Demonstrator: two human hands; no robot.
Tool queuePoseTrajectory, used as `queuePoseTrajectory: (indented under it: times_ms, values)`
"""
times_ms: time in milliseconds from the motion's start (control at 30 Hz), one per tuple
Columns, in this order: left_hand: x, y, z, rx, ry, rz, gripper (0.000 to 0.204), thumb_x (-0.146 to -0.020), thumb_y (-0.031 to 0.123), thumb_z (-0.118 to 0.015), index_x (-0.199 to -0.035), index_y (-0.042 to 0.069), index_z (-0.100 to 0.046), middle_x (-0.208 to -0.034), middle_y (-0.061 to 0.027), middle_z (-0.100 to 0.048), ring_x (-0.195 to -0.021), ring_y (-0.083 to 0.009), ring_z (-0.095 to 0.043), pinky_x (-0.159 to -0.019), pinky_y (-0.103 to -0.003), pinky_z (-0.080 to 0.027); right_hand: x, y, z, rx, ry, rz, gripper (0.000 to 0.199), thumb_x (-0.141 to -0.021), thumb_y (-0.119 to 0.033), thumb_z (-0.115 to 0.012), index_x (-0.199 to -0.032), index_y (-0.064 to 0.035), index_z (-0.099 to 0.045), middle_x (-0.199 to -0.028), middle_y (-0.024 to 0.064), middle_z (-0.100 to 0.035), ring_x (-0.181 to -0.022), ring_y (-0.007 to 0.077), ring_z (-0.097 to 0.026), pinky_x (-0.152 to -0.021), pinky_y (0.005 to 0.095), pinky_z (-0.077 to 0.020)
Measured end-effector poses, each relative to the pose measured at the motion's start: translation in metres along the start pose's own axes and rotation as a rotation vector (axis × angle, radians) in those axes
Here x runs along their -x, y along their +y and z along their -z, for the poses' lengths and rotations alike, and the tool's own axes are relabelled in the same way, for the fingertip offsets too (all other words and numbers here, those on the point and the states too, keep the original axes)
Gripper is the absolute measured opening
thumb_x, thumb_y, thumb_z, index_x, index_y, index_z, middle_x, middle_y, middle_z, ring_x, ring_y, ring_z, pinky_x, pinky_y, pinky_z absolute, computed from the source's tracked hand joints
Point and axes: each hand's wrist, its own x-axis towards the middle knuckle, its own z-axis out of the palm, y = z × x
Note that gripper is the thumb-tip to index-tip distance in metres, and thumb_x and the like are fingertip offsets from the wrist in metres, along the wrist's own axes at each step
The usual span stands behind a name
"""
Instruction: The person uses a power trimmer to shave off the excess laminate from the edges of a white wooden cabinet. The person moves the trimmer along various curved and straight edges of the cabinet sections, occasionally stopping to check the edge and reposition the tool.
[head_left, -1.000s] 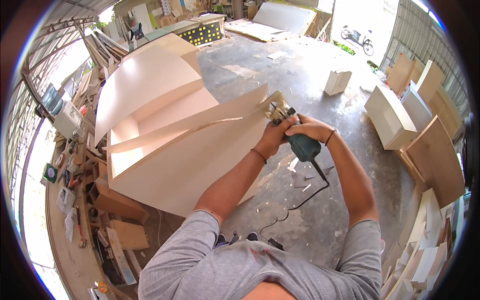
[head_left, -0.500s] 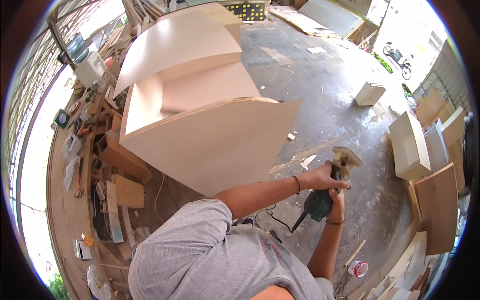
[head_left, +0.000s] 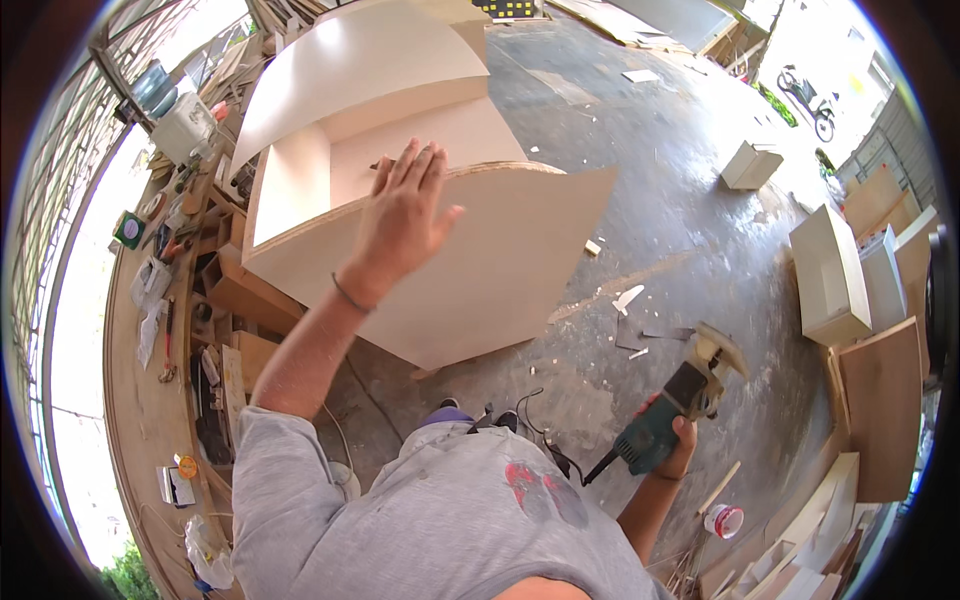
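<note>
My left hand (head_left: 400, 215) is open, its fingers stretched over the curved top edge of a pale wooden cabinet (head_left: 450, 265) and seeming to rest against it. Its palm faces the near side panel, and the cabinet's hollow inside lies just past the fingertips. Off to the right, my right hand (head_left: 682, 447) is wrapped round the teal body of a corded trim router (head_left: 655, 430). The router's flat base points up and away, apart from the cabinet, and its black cord runs down toward my feet. Part of that hand is hidden behind the tool.
A long workbench (head_left: 140, 400) with hand tools and plastic bags runs along the left. Offcuts lie on the concrete floor (head_left: 590, 350). White box units (head_left: 830, 275), wooden panels (head_left: 880, 415) and a small tub (head_left: 723, 520) stand on the right. A motorbike (head_left: 806, 102) is parked outside.
My left hand has let go of the trim router and swung left onto the cabinet's edge. The right hand keeps the router, now held slightly lower.
</note>
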Motion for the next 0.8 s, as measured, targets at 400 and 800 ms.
queuePoseTrajectory:
  times_ms: [400, 800]
  values:
    - [0.009, 0.011, -0.012, 0.446, 0.187, -0.157, 0.042, -0.087, 0.009, -0.064, -0.128, 0.004, -0.058, -0.131, -0.0131, -0.061, -0.127, -0.0296, -0.055, -0.105, -0.04, -0.043, -0.015, -0.038, -0.092, 0.216, -0.03, -0.06, 0.057, -0.07, -0.03, -0.075, -0.111, 0.0045, -0.056, -0.094, 0.0171, -0.065, -0.078, 0.0289, -0.068, -0.068, 0.0394, -0.0584]
    - [0.093, 0.094, 0.002, 2.489, -0.405, 0.454, 0.076, -0.085, 0.035, -0.076, -0.144, 0.005, -0.037, -0.13, -0.0097, -0.058, -0.12, -0.0207, -0.057, -0.099, -0.04, -0.051, -0.074, -0.102, -0.292, 0.977, -0.632, -0.248, 0.086, -0.068, -0.021, -0.086, -0.138, 0.0037, -0.042, -0.116, 0.0114, -0.062, -0.103, 0.0175, -0.061, -0.09, 0.0298, -0.0506]
